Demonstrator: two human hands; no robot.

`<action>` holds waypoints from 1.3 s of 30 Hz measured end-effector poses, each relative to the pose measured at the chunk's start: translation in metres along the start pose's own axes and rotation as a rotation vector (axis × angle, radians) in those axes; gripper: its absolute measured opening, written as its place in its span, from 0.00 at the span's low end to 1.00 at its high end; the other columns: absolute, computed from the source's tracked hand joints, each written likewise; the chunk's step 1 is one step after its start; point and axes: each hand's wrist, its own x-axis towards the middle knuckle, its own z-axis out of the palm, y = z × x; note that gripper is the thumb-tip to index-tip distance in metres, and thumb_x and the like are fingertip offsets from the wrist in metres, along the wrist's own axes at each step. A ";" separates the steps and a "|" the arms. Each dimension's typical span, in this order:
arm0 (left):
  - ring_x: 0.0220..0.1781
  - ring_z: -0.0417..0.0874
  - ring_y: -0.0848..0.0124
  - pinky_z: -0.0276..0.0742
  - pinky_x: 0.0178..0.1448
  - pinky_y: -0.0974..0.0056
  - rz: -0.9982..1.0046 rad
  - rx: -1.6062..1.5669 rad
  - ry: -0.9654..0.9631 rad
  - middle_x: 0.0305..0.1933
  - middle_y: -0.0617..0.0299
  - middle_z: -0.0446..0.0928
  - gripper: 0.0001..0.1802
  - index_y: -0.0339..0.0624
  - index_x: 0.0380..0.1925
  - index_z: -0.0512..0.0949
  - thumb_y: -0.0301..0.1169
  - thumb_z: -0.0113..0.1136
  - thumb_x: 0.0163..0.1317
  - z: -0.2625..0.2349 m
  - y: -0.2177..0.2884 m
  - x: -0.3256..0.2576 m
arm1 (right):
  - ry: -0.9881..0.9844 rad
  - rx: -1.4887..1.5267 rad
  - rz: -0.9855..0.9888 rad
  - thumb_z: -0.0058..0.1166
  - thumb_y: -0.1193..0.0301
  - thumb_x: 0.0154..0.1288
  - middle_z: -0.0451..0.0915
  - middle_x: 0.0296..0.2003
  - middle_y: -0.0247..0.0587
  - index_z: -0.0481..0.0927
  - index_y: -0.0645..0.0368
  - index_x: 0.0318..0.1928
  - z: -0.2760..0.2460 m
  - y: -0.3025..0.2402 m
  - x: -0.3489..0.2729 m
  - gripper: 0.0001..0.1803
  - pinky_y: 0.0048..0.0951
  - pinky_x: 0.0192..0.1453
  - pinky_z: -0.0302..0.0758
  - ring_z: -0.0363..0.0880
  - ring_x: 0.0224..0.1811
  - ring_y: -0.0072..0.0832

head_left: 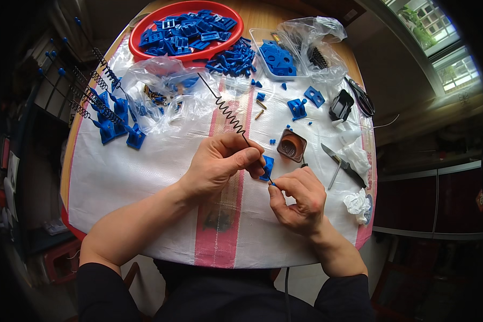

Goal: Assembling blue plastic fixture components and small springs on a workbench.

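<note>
My left hand [222, 161] pinches the lower straight end of a black coil spring wire [231, 115], which slants up and away to the left. Close by on the right, my right hand [300, 198] pinches a tiny blue piece [272, 184] at the wire's lower tip. Just behind my left fingertips lies a blue plastic plate [268, 167], partly hidden by them. A small square brown cup [292, 145] stands beyond my right hand. Farther back are a blue bracket [297, 109] and a blue plate with holes [314, 96].
A red basin [132, 45] full of blue plates stands at the back, beside a pile of small blue parts [233, 59] and a clear tub [256, 40]. Blue assemblies with springs [110, 121] sit left. A knife [346, 167], scissors [361, 96] and crumpled tissue [357, 204] lie right.
</note>
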 end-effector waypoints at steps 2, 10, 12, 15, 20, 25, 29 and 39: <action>0.38 0.85 0.65 0.82 0.47 0.60 -0.021 0.016 0.001 0.38 0.52 0.82 0.08 0.33 0.42 0.79 0.27 0.59 0.68 0.002 0.002 0.000 | 0.004 0.000 -0.003 0.64 0.81 0.45 0.79 0.24 0.35 0.80 0.57 0.29 0.000 0.000 0.000 0.09 0.31 0.30 0.66 0.74 0.23 0.32; 0.36 0.84 0.66 0.81 0.44 0.62 -0.011 0.008 -0.002 0.38 0.53 0.82 0.09 0.34 0.43 0.78 0.30 0.59 0.69 -0.002 0.000 0.002 | -0.053 0.022 -0.034 0.66 0.77 0.54 0.80 0.27 0.37 0.80 0.59 0.35 0.000 0.001 0.000 0.08 0.32 0.32 0.68 0.76 0.26 0.33; 0.36 0.84 0.67 0.80 0.43 0.63 -0.005 0.002 -0.010 0.38 0.53 0.82 0.10 0.34 0.43 0.77 0.31 0.59 0.69 -0.003 -0.001 0.002 | -0.065 0.041 -0.066 0.66 0.75 0.56 0.81 0.29 0.38 0.80 0.59 0.36 0.001 0.003 0.000 0.08 0.32 0.33 0.68 0.77 0.27 0.34; 0.36 0.84 0.67 0.80 0.43 0.63 -0.036 0.015 -0.015 0.37 0.54 0.81 0.10 0.34 0.42 0.77 0.31 0.59 0.69 -0.002 0.001 0.001 | -0.065 0.042 -0.058 0.66 0.75 0.56 0.81 0.29 0.38 0.81 0.59 0.37 0.001 0.002 0.002 0.08 0.32 0.33 0.68 0.78 0.28 0.34; 0.37 0.84 0.66 0.80 0.42 0.63 -0.052 0.046 -0.055 0.37 0.54 0.81 0.09 0.35 0.40 0.76 0.31 0.59 0.69 -0.002 0.001 0.002 | -0.075 0.015 -0.086 0.66 0.76 0.54 0.81 0.28 0.36 0.81 0.59 0.37 0.002 0.003 0.000 0.10 0.32 0.33 0.68 0.79 0.29 0.32; 0.38 0.84 0.66 0.81 0.42 0.62 -0.057 0.049 -0.065 0.37 0.53 0.81 0.08 0.35 0.38 0.75 0.31 0.58 0.70 -0.002 0.002 0.002 | -0.077 0.001 -0.086 0.66 0.77 0.52 0.81 0.28 0.35 0.80 0.59 0.36 0.003 0.003 -0.001 0.10 0.32 0.33 0.69 0.80 0.29 0.32; 0.38 0.85 0.66 0.81 0.42 0.61 -0.058 0.050 -0.058 0.38 0.53 0.81 0.08 0.36 0.39 0.74 0.30 0.58 0.70 -0.002 0.001 0.002 | -0.073 -0.003 -0.079 0.66 0.77 0.52 0.81 0.28 0.35 0.80 0.59 0.36 0.003 0.003 -0.002 0.10 0.32 0.34 0.69 0.80 0.29 0.32; 0.39 0.85 0.65 0.80 0.43 0.61 -0.046 0.040 -0.072 0.37 0.53 0.81 0.07 0.37 0.39 0.74 0.30 0.57 0.70 -0.002 0.000 0.002 | -0.078 0.010 -0.078 0.65 0.78 0.52 0.80 0.28 0.36 0.79 0.59 0.36 0.003 0.003 -0.003 0.10 0.32 0.34 0.69 0.80 0.29 0.32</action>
